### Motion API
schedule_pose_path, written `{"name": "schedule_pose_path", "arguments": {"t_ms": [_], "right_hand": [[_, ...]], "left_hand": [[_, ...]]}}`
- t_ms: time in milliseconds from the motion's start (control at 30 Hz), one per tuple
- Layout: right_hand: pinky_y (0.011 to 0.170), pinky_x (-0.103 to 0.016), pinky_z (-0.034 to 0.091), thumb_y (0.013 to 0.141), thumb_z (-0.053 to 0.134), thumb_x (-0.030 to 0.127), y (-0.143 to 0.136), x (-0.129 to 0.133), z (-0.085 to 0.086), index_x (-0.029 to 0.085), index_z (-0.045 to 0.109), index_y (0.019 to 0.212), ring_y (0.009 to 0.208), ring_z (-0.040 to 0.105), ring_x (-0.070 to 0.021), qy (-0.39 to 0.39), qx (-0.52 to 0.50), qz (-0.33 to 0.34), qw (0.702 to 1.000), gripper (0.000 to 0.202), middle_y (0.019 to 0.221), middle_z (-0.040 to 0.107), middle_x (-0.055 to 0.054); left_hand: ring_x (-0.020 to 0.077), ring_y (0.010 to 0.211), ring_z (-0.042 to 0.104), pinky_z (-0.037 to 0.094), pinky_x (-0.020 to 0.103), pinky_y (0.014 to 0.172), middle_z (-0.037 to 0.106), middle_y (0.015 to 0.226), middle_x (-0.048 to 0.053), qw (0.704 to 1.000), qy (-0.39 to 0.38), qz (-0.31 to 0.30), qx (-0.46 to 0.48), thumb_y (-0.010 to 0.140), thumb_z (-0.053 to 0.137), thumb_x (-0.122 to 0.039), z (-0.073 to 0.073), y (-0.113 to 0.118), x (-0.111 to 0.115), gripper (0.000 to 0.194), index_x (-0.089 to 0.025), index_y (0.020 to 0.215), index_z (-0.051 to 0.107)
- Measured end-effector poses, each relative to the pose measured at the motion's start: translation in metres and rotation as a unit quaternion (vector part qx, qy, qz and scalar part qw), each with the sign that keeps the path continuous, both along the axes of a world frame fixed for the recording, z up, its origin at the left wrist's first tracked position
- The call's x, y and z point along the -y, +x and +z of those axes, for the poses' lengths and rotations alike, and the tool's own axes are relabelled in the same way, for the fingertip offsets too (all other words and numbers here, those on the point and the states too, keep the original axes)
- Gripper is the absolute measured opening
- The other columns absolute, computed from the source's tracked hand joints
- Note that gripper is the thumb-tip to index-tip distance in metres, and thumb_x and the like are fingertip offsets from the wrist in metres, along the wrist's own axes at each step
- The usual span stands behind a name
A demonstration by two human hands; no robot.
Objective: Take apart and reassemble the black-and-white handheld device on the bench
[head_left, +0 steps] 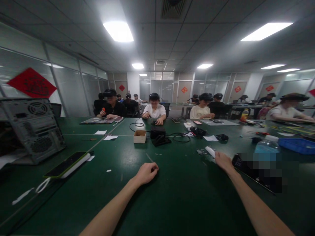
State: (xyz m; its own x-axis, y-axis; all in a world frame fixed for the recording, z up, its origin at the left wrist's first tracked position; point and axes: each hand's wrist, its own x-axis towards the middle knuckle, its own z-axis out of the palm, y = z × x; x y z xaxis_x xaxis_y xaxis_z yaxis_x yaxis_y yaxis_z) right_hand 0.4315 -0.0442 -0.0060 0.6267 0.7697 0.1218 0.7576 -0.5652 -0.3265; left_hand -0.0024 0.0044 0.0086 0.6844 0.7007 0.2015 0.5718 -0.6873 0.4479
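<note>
gripping the near end of a white object (210, 152), the right hand (222, 161) is out over the green table (177, 200), fingers closed on it. the object is right of center, its far end pointing away and to the left, small metal parts (201, 151) just beside it on the left. exact type of object: can't tell, blurred.

left hand (147, 173) is on the table nearer the middle, well apart from the right, fingers curled in, loosely closed; can't tell if anything is under them. a thin strip (149, 157) lies just beyond its knuckles.

right of the right forearm: a dark flat panel (258, 173), partly pixelated, and a bottle (268, 146) with blue contents, also partly pixelated. blue tray (296, 145) farther right.

beyond the hands: open cardboard box (139, 137), black box (157, 132) beside it, black cable (183, 137), white papers (210, 138).

left side: computer case (33, 131) standing on the table, a green-edged dark device (66, 164) next to a long white piece (76, 165).

across the table, a person in a white top (154, 111) has hands at the black box; a person in black (112, 106) holds something orange (103, 110). more people sit farther back.
</note>
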Motion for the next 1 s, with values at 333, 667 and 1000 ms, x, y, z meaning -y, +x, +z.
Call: {"name": "schedule_pose_path", "arguments": {"t_ms": [333, 667, 1000], "right_hand": [[0.076, -0.033, 0.044, 0.091, 0.031, 0.039, -0.021, 0.006, 0.003, 0.012, 0.059, 0.112, 0.089, 0.061, -0.026, 0.073, 0.014, 0.032, 0.997, 0.044, 0.101, 0.065, -0.015], [0.082, -0.03, 0.047, 0.087, 0.039, 0.042, -0.148, -0.001, 0.006, 0.019, 0.057, 0.115, 0.09, 0.059, -0.0204, 0.102, -0.019, 0.386, 0.917, 0.04, 0.111, 0.058, -0.01], [0.073, -0.03, 0.049, 0.084, 0.043, 0.046, -0.249, 0.028, 0.022, 0.021, 0.055, 0.115, 0.083, 0.061, -0.0202, 0.056, -0.115, 0.408, 0.904, 0.042, 0.098, 0.062, -0.008]], "left_hand": [[0.0146, 0.074, 0.06, 0.044, 0.025, 0.067, 0.066, 0.084, 0.003, 1.0, -0.011, 0.001, -0.011, 0.085, 0.044, -0.025, 0.002, -0.001, 0.003, 0.023, -0.019, 0.097, 0.062], [0.017, 0.084, 0.057, 0.045, 0.028, 0.073, 0.062, 0.097, 0.004, 0.998, -0.001, 0.048, 0.034, 0.086, 0.047, -0.038, 0.005, -0.002, 0.011, 0.029, -0.019, 0.105, 0.057], [0.0207, 0.096, 0.054, 0.04, 0.035, 0.084, 0.062, 0.103, 0.005, 0.998, 0.038, 0.045, -0.003, 0.089, 0.043, -0.025, -0.009, 0.0, 0.003, 0.023, -0.023, 0.106, 0.058]]}}
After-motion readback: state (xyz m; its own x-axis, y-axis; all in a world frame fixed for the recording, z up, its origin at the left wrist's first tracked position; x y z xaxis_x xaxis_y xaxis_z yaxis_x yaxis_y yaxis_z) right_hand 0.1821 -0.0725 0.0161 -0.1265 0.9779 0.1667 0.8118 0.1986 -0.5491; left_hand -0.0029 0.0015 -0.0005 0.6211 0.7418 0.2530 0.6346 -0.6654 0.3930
